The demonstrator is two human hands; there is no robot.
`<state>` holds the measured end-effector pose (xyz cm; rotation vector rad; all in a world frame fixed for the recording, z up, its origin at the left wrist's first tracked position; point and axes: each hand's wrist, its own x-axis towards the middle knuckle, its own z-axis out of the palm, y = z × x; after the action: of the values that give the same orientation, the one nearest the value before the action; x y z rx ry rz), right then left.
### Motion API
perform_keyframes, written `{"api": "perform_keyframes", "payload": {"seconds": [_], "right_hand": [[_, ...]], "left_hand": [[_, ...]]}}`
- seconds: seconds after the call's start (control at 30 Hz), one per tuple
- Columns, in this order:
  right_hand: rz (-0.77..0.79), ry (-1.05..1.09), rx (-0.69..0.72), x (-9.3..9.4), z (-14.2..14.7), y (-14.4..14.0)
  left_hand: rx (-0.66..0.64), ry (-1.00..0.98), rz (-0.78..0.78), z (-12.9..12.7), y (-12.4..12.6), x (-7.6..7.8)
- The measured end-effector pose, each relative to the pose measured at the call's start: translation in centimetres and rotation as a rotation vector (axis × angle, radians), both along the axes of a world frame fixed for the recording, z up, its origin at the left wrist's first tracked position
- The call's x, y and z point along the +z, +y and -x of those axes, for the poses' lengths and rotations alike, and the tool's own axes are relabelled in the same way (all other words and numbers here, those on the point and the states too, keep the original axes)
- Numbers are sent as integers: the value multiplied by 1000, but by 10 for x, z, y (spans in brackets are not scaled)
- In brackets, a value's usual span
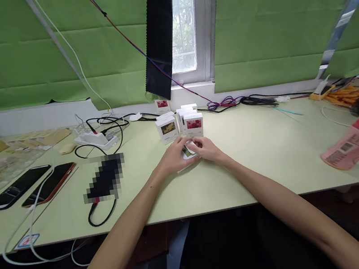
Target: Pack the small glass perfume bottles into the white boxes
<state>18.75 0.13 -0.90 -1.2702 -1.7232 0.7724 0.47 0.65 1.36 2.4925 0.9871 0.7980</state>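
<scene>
I have both hands closed round one small box (189, 150) on the table (265, 157) — left hand (173, 157), right hand (208, 150) — just before the stack (181, 125) of finished-looking boxes, so this one seems mid-way, not yet added.

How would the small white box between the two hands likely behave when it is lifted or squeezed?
The small white box, held between the left hand and right hand, looks like thin card, so probably light and crushable. Flat faces suggest it won't roll. Matching boxes standing upright behind might tip if nudged.
</scene>
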Motion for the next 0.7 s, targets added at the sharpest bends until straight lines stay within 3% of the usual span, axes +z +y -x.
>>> {"api": "perform_keyframes", "payload": {"seconds": [0.7], "right_hand": [[-16, -11, 5, 1, 1, 0]], "left_hand": [[1, 15, -20, 1, 1, -1]]}}
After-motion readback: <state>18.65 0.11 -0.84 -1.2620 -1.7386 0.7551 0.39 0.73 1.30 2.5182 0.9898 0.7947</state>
